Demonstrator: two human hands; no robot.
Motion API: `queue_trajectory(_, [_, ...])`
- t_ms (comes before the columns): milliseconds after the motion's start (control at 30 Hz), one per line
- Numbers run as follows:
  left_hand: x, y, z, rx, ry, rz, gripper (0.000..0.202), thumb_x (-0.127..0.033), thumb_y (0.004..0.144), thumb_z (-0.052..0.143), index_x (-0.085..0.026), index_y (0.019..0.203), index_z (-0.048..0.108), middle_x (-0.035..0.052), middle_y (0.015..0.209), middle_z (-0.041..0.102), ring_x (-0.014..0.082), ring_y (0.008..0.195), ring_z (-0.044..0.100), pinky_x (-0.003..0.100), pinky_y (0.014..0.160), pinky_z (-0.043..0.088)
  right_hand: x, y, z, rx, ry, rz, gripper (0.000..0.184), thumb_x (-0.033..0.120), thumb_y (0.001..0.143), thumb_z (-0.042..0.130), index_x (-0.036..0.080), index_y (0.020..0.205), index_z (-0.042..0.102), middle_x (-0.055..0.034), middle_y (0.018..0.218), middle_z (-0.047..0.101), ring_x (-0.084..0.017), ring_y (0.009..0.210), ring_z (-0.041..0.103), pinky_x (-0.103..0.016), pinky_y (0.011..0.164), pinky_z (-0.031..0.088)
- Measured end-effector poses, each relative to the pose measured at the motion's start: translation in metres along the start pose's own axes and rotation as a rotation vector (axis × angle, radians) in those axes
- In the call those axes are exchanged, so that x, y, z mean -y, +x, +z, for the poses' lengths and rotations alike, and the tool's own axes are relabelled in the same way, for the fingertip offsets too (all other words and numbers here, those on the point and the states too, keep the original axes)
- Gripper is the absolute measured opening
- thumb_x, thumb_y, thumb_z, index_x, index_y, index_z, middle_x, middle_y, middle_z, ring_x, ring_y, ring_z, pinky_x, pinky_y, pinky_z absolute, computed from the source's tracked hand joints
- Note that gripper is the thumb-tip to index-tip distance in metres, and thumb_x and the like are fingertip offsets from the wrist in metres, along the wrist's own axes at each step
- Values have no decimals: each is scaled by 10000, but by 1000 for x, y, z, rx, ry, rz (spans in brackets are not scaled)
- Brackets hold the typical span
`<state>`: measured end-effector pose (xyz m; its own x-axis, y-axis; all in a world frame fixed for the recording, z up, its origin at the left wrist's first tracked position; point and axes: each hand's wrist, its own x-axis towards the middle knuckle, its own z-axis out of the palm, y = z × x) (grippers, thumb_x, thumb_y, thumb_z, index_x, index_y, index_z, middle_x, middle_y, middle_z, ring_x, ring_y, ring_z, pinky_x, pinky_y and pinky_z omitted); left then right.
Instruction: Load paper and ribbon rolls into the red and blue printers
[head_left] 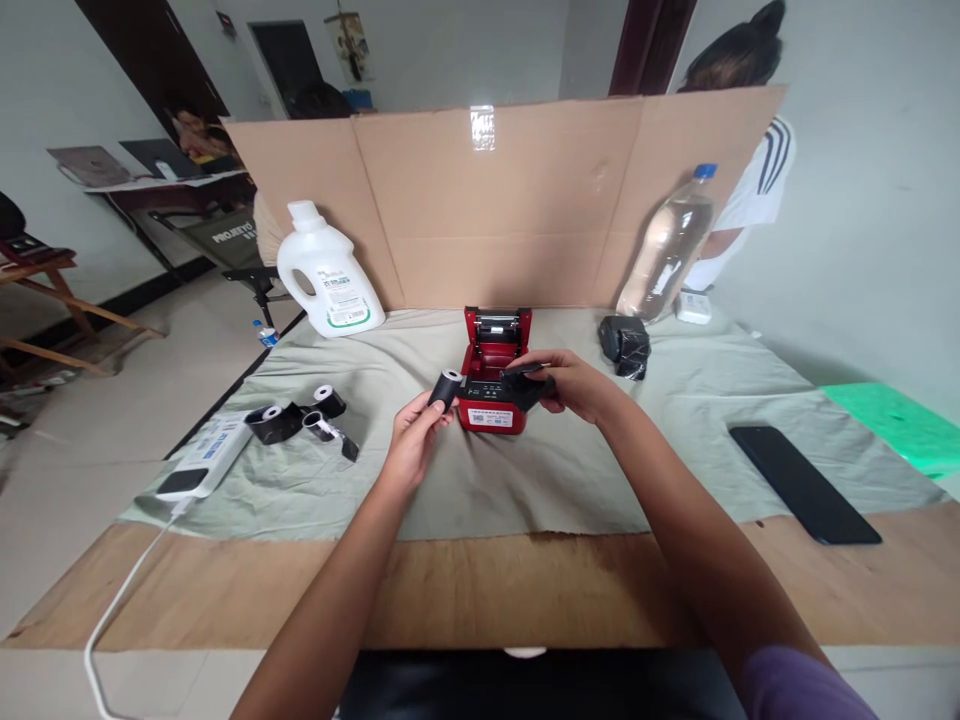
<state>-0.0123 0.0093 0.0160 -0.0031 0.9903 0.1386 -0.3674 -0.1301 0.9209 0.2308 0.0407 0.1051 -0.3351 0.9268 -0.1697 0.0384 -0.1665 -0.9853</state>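
Note:
A small red receipt printer stands on the grey-green cloth with its lid tipped open toward the back. My left hand is closed on a black-wrapped paper roll, held just left of the printer. My right hand is closed on a strip of black wrapping pulled across the printer's front top. Three more black-wrapped rolls lie on the cloth to the left.
A white detergent jug and a clear plastic bottle lean by the cardboard screen. Crumpled black wrapping lies near the bottle, a black phone at right, a power strip at left. Other people are behind the screen.

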Motion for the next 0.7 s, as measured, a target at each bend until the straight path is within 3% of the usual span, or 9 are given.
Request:
queue_trajectory(100, [0, 0, 0, 6, -1, 3, 251, -347, 792, 740, -150, 947, 727, 56, 907, 695, 87, 696, 557, 210, 701, 456, -2, 3, -7, -14, 62, -9, 322, 125, 672, 584, 178, 954, 728, 5, 574, 559, -74, 405, 365, -230, 392, 224])
queue_trajectory(200, [2, 0, -1, 6, 9, 3, 252, -352, 790, 740, -154, 946, 727, 53, 909, 696, 88, 696, 557, 214, 706, 458, -5, 9, -26, -87, 152, -7, 377, 84, 647, 565, 181, 980, 713, -23, 684, 643, -69, 444, 425, -219, 424, 306])
queue_trajectory(300, [3, 0, -2, 2, 30, 3, 265, -359, 784, 743, -152, 948, 725, 62, 924, 705, 93, 694, 562, 220, 707, 459, -12, 16, -57, -203, 189, 1, 361, 93, 676, 602, 178, 1015, 691, -28, 721, 657, -79, 488, 502, -213, 458, 373])
queue_trajectory(500, [3, 0, -2, -8, 88, 31, 292, -375, 784, 735, -152, 972, 729, 71, 957, 711, 103, 704, 573, 226, 706, 458, -51, 31, -117, -459, 102, 6, 357, 135, 697, 609, 157, 1052, 644, -66, 830, 695, -102, 485, 564, -213, 417, 360])
queue_trajectory(600, [3, 0, -2, -10, 119, 38, 294, -378, 782, 734, -154, 974, 733, 69, 948, 712, 109, 700, 574, 233, 703, 457, -71, 37, -123, -540, 14, -26, 485, 125, 701, 583, 176, 1183, 597, -86, 961, 709, -102, 522, 594, -195, 409, 340])
queue_trajectory(700, [4, 0, -1, -14, 160, 48, 291, -375, 775, 737, -153, 963, 738, 54, 871, 702, 120, 698, 572, 241, 704, 452, -77, 38, -121, -531, -155, 50, 649, 83, 688, 590, 169, 1329, 544, -32, 767, 683, -92, 448, 529, -184, 383, 282])
